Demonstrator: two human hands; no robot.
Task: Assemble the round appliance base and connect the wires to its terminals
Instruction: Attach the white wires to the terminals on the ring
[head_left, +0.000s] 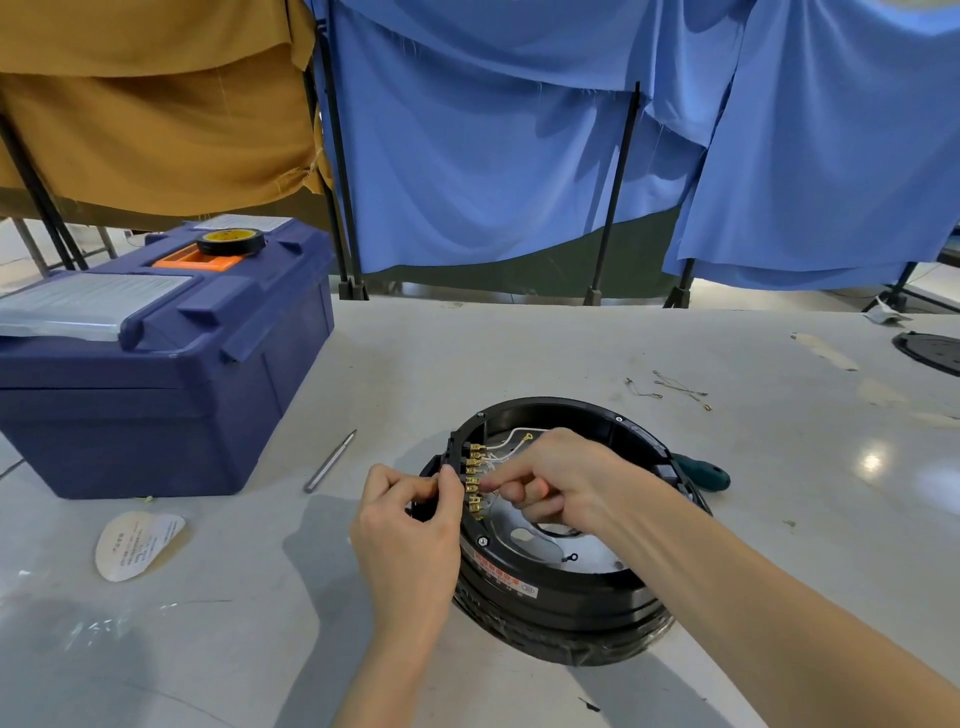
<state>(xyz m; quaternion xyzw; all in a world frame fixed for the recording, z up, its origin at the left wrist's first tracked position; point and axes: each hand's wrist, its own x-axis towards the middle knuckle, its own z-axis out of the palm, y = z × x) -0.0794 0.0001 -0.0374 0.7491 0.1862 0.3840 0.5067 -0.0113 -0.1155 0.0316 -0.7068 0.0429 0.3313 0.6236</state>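
Left hand (410, 525) curled, thumb and fingers pinching the black terminal block on the left rim of the round base (571, 590); right hand (556, 478) reaches inside the ring, fingertips pinched at the row of brass terminals (474, 483), white wires (511, 440) looping just behind, exact wire held can't tell. Base sits mid tabletop (467, 353), green-handled screwdriver (707, 475) just beside its right edge, thin metal rod (330, 462) to its left, paper label (137, 543) further left. Blue toolbox (156, 374) with tape roll (230, 241) on its lid at far left, loose wires (672, 388) far right, blue curtains (493, 130) and tan cloth (156, 104) hanging behind.
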